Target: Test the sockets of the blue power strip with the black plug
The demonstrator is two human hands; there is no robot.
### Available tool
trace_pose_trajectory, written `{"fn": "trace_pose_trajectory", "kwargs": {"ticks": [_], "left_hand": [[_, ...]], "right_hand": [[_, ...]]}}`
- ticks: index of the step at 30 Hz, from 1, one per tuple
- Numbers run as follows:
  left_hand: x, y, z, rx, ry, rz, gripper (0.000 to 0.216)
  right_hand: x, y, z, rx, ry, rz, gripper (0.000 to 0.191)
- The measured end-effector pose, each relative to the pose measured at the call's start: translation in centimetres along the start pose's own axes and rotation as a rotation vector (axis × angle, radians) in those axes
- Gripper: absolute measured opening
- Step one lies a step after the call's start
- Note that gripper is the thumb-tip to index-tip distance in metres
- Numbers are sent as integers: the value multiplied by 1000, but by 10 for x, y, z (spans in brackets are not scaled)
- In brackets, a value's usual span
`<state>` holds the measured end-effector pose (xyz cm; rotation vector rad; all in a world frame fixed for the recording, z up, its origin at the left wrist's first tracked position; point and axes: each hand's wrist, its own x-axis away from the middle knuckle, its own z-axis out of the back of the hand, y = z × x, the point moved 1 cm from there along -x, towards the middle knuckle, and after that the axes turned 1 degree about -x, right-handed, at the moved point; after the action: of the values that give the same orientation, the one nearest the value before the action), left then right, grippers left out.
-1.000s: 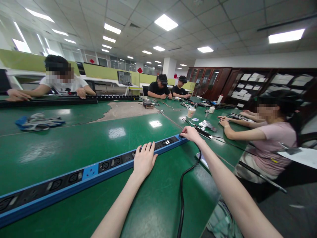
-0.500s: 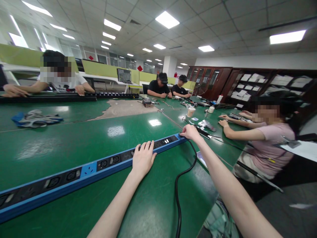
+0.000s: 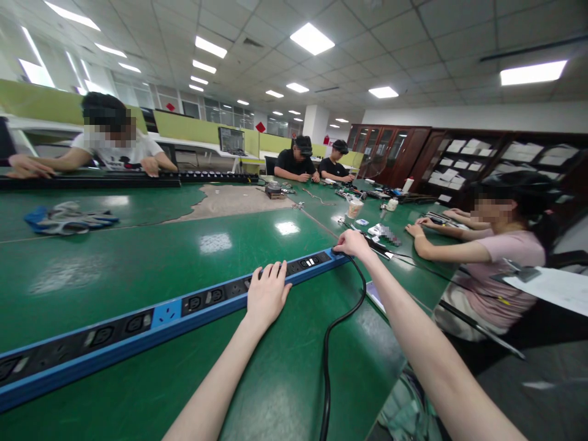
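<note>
A long blue power strip (image 3: 169, 312) with black sockets lies across the green table (image 3: 138, 257), running from near left to far right. My left hand (image 3: 267, 293) rests flat on the strip's middle, fingers together over the sockets. My right hand (image 3: 353, 244) reaches to the strip's far right end and grips it where the black cable (image 3: 328, 343) leaves. The cable curves back along the table toward me.
A person in a pink shirt (image 3: 500, 263) sits at the right with forearms on the table. Other people work at the far side and the far end. Blue-grey gloves (image 3: 64, 219) lie at the left. A cup (image 3: 353, 207) and small items stand mid-right.
Both hands stay where they were on the strip. The cable's loop has shifted slightly left on the table, and the view has moved a little.
</note>
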<state>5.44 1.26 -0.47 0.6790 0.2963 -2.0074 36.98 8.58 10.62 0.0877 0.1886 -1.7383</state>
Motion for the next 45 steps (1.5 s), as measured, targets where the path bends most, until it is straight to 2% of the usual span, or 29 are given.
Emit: {"fn": "trace_pose_trajectory", "kwargs": {"ticks": [5,13,18,23,28,33,38,43,45], "left_hand": [[0,0,1,4,-1,-3,58],[-1,0,2,-27,-32,-3,58],[-1,1,2,-30,-21,-13,58],[-1,0,1,-42,-15,-21,56],[-1,0,1,-33,-13,-17,57],[-2,-1,1,-31,-9,-20,56],[-2,0,2,-22,-13,-17,56],[-2,0,3,-13,-14,-18,57],[-2,-1,2,-11,-13,-20,56]], "right_hand": [[1,-5,-5,0,-12,-15,24],[-4,-20,0,122,-56,-80,35],[1,-16,-4,102,-13,-65,30],[-7,-14,-3,84,-98,-78,34],[-9,-11,-5,76,-40,-51,28],[-13,-6,-5,42,-116,-50,28],[-12,-2,-9,57,-27,-21,26],[-19,1,-7,12,-118,-23,28],[-19,1,-7,7,-111,-16,28]]}}
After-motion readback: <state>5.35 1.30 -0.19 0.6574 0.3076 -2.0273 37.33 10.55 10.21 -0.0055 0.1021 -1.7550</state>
